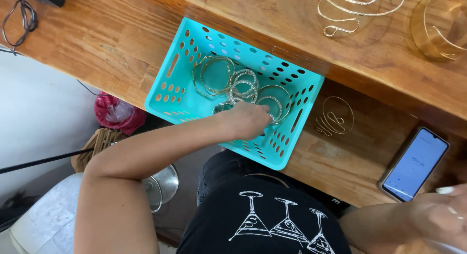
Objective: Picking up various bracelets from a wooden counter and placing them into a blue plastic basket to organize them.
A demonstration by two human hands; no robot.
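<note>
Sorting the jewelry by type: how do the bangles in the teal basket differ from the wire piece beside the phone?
The bangles are closed round hoops; the wire piece is a loop with a squiggle inside. The bangles lie piled in the teal basket, with the left hand among them; the wire piece lies alone, untouched, on the wooden table. Both look gold-toned metal.

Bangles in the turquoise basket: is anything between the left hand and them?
Nothing visible does. The left hand is already inside the turquoise basket, its fingers down among the bangles at the near end. Whether it grips one cannot be told. The right hand is off by the phone.
</note>
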